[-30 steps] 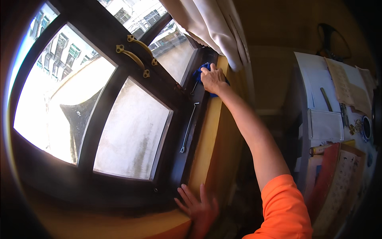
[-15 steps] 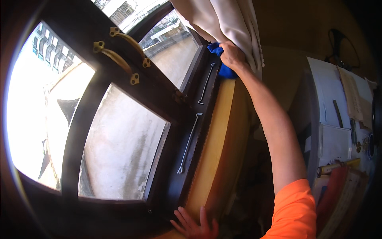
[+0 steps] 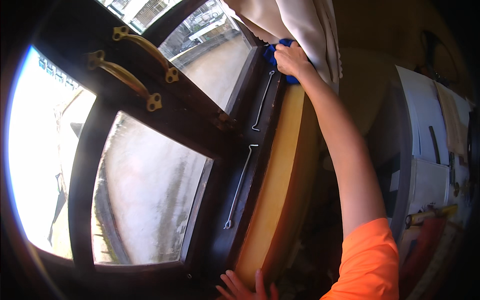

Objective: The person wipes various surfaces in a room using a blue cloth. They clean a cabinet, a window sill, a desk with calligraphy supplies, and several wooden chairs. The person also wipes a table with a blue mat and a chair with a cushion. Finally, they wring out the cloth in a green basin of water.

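My right hand [image 3: 291, 59] reaches to the far end of the dark wooden window sill [image 3: 239, 172], its fingers closed around a bunched blue cloth [image 3: 291, 80]. The cloth presses against the corner of the frame, just under a pale curtain [image 3: 300, 30]. At the lower edge my left hand [image 3: 246, 287] rests with its fingers spread on the near end of the yellow ledge [image 3: 270, 200]; its palm is partly cut off. Two metal window hooks, a far one [image 3: 262, 102] and a near one [image 3: 241, 187], lie along the sill between my hands.
To the left stand dark window sashes with glass panes [image 3: 150, 195] and two brass handles, one [image 3: 145, 45] beyond the other [image 3: 125, 77]. On the right is a table with papers [image 3: 427, 125], a yellow tube-like object [image 3: 430, 216] and a red item [image 3: 425, 255].
My right hand has shifted slightly farther along the sill with the blue cloth, toward the curtain. The left hand sits a little lower in view, and the whole view has shifted somewhat.
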Motion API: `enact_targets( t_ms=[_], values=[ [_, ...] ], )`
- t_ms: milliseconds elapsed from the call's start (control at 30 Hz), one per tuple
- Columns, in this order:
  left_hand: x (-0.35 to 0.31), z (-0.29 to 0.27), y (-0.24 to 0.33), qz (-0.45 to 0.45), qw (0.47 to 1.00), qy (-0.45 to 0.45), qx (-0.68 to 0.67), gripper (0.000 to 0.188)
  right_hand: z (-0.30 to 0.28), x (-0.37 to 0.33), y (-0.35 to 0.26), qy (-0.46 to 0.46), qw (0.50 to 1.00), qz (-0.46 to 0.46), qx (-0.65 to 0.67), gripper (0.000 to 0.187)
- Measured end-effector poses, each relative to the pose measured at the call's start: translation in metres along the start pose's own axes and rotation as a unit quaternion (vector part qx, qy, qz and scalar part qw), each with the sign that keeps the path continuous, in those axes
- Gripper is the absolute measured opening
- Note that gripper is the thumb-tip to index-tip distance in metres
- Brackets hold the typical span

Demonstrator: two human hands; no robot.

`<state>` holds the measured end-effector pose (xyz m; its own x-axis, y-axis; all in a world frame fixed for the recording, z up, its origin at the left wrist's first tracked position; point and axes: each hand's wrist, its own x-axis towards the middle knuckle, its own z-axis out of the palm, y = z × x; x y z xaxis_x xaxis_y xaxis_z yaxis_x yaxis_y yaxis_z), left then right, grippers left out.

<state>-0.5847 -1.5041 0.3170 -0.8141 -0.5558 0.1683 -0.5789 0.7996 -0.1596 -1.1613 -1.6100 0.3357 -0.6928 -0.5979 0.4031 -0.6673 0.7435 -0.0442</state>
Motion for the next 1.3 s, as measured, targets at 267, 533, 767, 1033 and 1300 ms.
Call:
enact_targets(
  t_ms=[267, 533, 767, 1033, 1300],
  values=[
    [-0.003, -0.011, 0.0, 0.013, 1.0, -0.021, -0.005, 0.074, -0.003, -0.026, 0.011, 0.058, 0.904, 0.068, 0.419, 0.041],
    [-0.002, -0.003, -0.004, 0.05, 0.998, -0.02, -0.026, 0.069, -0.058, -0.107, -0.071, -0.072, 0.991, -0.106, 0.046, 0.032],
    [-0.007, -0.003, -0.011, 0.053, 0.998, 0.01, -0.029, 0.068, -0.08, -0.176, -0.111, -0.05, 0.984, -0.132, 0.108, 0.037],
    [-0.01, 0.019, -0.016, 0.073, 0.993, 0.085, 0.021, 0.067, -0.167, -0.171, -0.104, 0.21, 0.827, -0.104, 0.511, 0.037],
    [-0.015, 0.021, -0.015, 0.085, 0.99, 0.109, -0.009, 0.07, -0.273, -0.118, -0.222, 0.355, 0.831, -0.124, 0.41, 0.038]
  ],
)
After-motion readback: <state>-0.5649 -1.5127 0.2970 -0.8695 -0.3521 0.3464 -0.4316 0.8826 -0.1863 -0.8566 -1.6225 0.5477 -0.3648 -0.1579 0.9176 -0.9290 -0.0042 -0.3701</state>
